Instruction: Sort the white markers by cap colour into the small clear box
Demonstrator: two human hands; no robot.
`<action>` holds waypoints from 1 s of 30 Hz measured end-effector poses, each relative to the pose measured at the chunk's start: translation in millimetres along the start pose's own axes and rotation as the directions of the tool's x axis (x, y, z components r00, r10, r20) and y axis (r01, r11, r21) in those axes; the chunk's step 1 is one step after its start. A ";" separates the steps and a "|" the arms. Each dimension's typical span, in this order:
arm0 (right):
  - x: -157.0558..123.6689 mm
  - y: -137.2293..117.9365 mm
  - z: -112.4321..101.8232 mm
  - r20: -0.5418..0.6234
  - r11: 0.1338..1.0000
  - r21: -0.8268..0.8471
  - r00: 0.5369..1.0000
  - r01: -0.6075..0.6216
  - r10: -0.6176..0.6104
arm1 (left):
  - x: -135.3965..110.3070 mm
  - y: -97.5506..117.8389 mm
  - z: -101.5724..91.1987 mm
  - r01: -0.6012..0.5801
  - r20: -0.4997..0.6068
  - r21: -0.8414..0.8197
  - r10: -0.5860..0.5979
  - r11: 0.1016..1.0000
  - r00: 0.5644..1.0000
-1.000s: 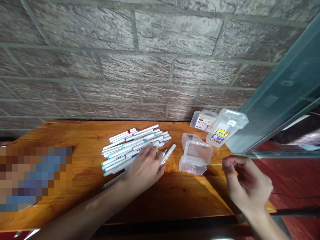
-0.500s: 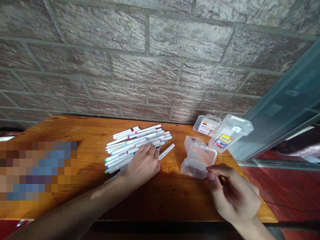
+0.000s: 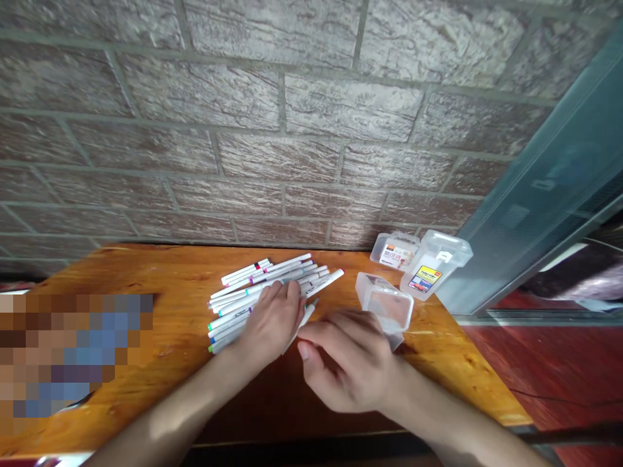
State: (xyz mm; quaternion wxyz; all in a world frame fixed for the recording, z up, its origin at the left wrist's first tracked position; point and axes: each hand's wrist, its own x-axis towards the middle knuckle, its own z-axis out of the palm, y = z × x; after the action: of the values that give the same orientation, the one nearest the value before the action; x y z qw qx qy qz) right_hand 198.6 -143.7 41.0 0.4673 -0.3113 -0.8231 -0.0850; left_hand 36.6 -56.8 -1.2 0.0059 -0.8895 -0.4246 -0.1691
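Observation:
My left hand (image 3: pixel 275 321) rests on the right part of a pile of white markers (image 3: pixel 238 301) with coloured caps and bands. Its fingers are curled down, closed on a marker (image 3: pixel 306 316) with a grey tip that slants out beside them. My right hand (image 3: pixel 348 363) is just to the right, thumb and index finger bent toward that marker with a small gap between their tips and nothing visibly held. A red-tipped marker (image 3: pixel 325 283) sticks out at the pile's upper right. Behind my right hand stands a clear plastic box (image 3: pixel 389 305) with its lid raised, partly hidden.
Two more clear cases stand at the back right: one with a white label (image 3: pixel 396 254), one with a yellow marker label (image 3: pixel 422 279). A blurred-out patch (image 3: pixel 73 353) covers the table's left. A brick wall (image 3: pixel 282 155) rises behind the wooden table (image 3: pixel 165 311).
My right hand has moved left from the open box to beside my left hand. The red-tipped marker now lies higher, against the pile, and a grey-tipped marker shows between my hands.

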 end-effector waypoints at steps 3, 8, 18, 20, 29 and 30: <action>-24.1 7.3 -29.0 -0.076 0.984 -0.167 0.996 -0.055 0.043 | 0.3 -17.3 -12.6 0.055 -0.023 -0.274 -0.064 0.960 0.998; -75.3 41.3 -85.5 -0.279 0.629 -0.499 0.798 -0.596 0.535 | 8.4 -46.4 -31.7 0.178 -0.028 -0.449 -0.213 0.876 0.977; -92.7 79.1 -55.4 -0.006 0.649 -0.498 0.750 -0.576 0.661 | 18.1 -44.4 -28.9 0.177 -0.092 -0.530 -0.264 0.829 0.960; -89.5 88.9 -53.3 0.014 0.665 -0.490 0.758 -0.564 0.652 | 17.1 -46.5 -28.0 0.192 -0.088 -0.536 -0.281 0.822 0.956; -70.6 124.6 -31.6 0.025 0.699 -0.424 0.764 -0.575 0.644 | 15.2 -46.0 -27.0 0.195 -0.104 -0.550 -0.298 0.812 0.949; -70.4 126.4 -29.7 0.015 0.699 -0.415 0.763 -0.583 0.646 | 13.9 -46.6 -26.7 0.195 -0.105 -0.553 -0.300 0.810 0.948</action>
State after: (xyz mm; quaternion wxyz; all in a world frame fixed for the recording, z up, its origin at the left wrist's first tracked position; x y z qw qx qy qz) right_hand 320.7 -86.9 -19.7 0.3303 -0.6600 -0.6722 -0.0588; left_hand 1.6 -20.6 22.0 -0.2247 -0.7724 -0.4704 -0.3627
